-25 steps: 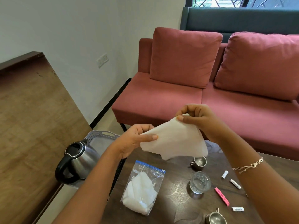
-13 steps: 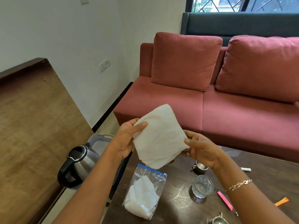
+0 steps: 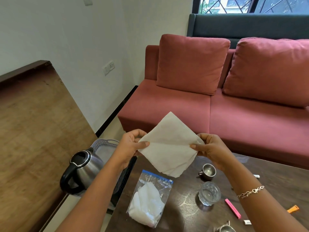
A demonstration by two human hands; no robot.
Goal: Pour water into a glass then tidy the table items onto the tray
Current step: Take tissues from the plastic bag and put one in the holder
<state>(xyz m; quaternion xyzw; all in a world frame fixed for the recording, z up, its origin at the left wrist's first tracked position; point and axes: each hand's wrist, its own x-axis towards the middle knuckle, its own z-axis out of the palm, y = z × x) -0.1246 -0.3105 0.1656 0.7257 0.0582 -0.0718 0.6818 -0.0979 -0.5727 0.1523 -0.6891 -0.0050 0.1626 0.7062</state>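
The white napkin (image 3: 168, 148) is being pinched at opposite corners by the left hand (image 3: 128, 146) and right hand (image 3: 210, 148), held apart above the table (image 3: 187, 211), its crease running hand to hand, with the tray (image 3: 103, 141) lying down-left, nearer the left hand.

A red sofa (image 3: 175, 104) with two matching cushions (image 3: 192, 64) sits in daylight. Behind it, a dark grey panel (image 3: 250, 24) stands under a grilled window (image 3: 234, 5). Left of the sofa are a white wall (image 3: 58, 30) with a socket (image 3: 108, 67), black skirting (image 3: 124, 99) and pale floor (image 3: 112, 129).
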